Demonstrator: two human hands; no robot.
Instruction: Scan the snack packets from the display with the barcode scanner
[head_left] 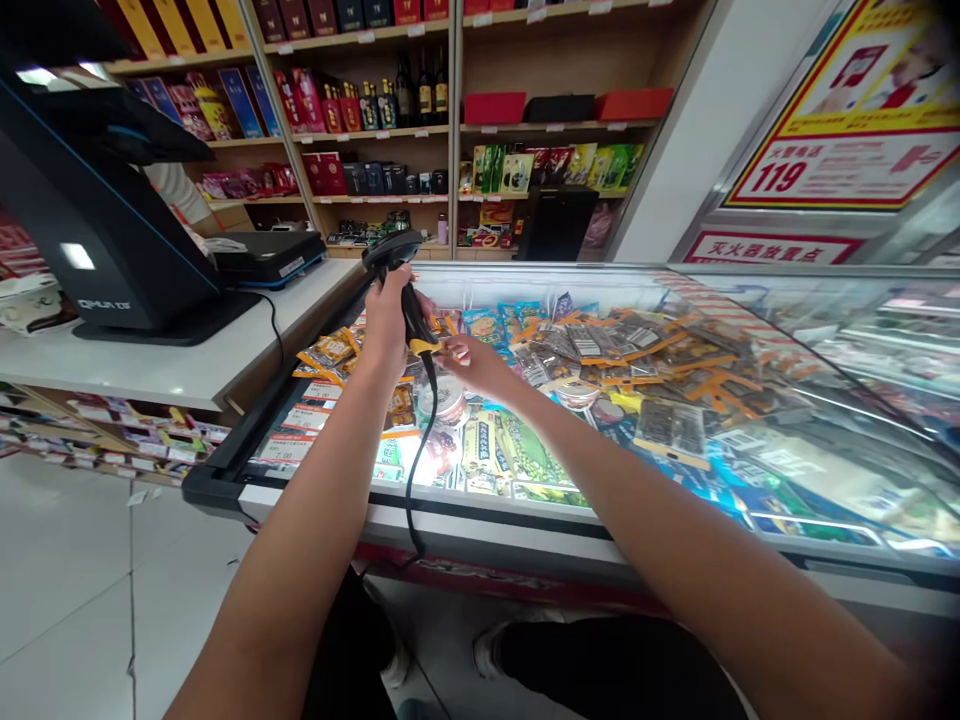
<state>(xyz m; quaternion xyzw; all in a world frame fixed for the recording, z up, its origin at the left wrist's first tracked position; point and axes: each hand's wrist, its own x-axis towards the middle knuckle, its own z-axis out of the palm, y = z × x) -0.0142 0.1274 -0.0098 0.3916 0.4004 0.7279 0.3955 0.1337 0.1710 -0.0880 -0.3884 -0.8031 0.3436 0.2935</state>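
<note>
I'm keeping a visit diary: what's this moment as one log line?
left hand: holds scanner; right hand: at scanner's lower end; scanner: over freezer; cord: hangs down

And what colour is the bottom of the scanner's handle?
Yellow-orange. The handle's bottom shows best in the head view.

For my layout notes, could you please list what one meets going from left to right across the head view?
Dark stand, flat black device, left hand gripping the black scanner, right hand, upright black box, yellow-bordered 119 sign.
</note>
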